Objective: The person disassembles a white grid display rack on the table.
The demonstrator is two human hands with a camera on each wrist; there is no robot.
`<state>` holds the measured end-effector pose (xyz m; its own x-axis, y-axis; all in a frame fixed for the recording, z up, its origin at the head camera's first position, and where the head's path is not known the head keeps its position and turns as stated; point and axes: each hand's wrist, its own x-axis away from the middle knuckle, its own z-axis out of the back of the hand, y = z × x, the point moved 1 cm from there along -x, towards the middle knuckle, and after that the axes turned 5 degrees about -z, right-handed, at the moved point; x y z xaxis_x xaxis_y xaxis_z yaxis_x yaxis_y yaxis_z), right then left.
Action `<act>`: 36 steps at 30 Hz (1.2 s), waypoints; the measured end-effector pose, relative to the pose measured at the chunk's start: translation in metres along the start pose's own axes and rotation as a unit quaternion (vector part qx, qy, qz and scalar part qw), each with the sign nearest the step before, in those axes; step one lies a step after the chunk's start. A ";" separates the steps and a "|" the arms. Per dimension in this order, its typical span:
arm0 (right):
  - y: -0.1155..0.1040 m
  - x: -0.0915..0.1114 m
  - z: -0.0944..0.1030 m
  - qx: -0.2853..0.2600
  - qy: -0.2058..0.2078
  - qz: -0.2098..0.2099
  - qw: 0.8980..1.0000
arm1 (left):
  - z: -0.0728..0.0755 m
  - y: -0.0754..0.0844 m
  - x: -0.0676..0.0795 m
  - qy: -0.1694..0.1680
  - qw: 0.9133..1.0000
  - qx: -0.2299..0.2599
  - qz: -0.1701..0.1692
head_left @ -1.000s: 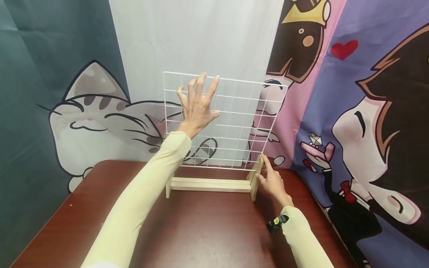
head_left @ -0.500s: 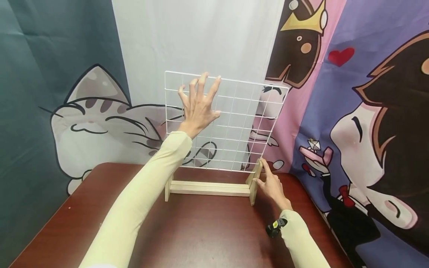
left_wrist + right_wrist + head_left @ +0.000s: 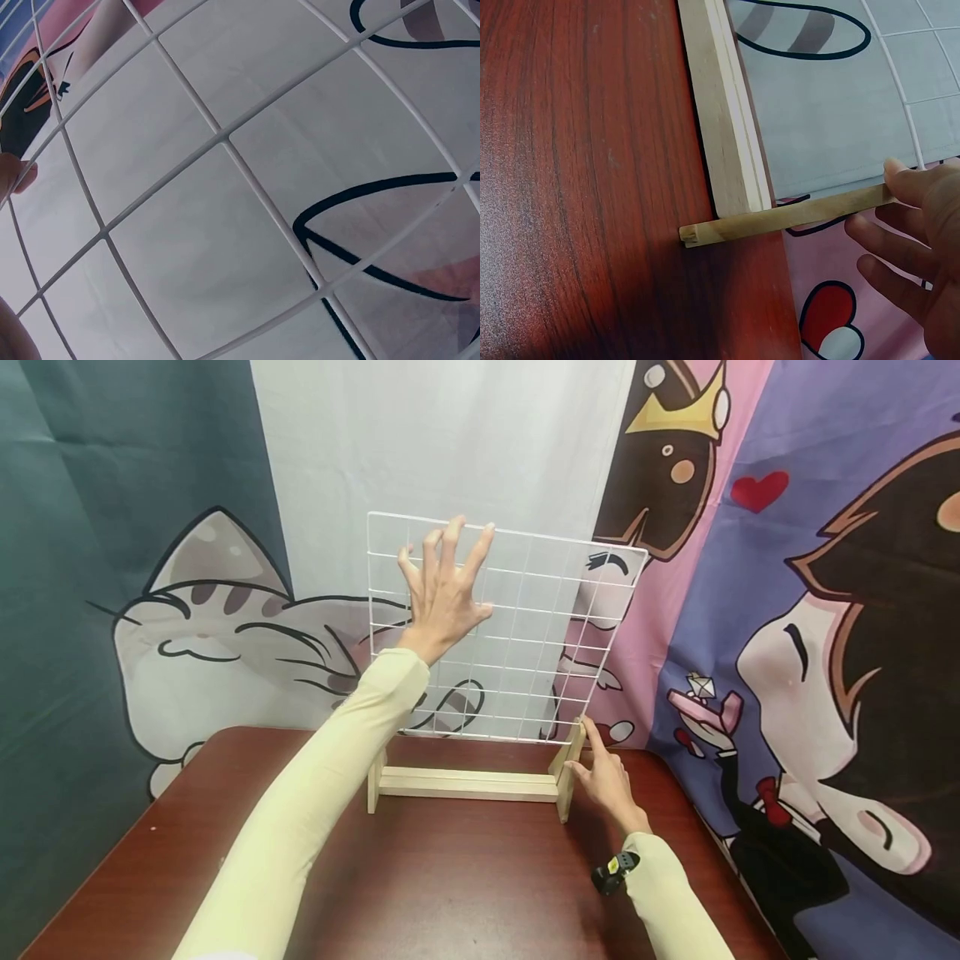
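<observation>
Okay, your left hand (image 3: 442, 597) is spread over the wire grid (image 3: 223, 136), your right hand (image 3: 609, 783) pinching the wooden stand (image 3: 468, 786) at right.

A white wire grid panel (image 3: 517, 607) rises roughly upright above a pale wooden stand (image 3: 468, 779), its top edge dipping toward three o'clock. The stand's crossbar (image 3: 468, 789), joining two end pieces (image 3: 566, 789), lies towards the tabletop's (image 3: 465, 877) twelve o'clock side.

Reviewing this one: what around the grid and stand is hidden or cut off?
Head view: grid wires behind the left hand.
Head view: part of the left post, covered by the left sleeve.
Left wrist view: most of the left hand, cropped by the left edge.
Right wrist view: part of the right hand, cropped by the right edge.
</observation>
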<state>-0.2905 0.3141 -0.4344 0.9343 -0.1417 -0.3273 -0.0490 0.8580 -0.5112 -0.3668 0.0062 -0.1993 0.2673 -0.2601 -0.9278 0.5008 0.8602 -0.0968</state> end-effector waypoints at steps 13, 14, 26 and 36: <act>-0.001 0.001 -0.001 0.007 0.002 -0.007 1.000 | 0.010 -0.001 -0.012 0.010 1.000 -0.002 0.002; -0.001 0.001 -0.001 0.007 0.002 -0.008 1.000 | 0.011 -0.001 -0.014 0.011 1.000 -0.002 0.002; -0.002 0.000 0.000 0.009 0.010 -0.005 1.000 | 0.029 -0.007 -0.030 0.018 1.000 0.006 0.018; -0.002 0.001 -0.002 0.011 0.013 -0.009 1.000 | 0.045 -0.015 -0.040 0.015 0.999 0.011 0.031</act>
<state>-0.2902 0.3111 -0.4350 0.9253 -0.1693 -0.3392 -0.0247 0.8659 -0.4996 -0.3477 -0.0157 -0.1442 0.2736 -0.1925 -0.9424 0.5020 0.8643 -0.0308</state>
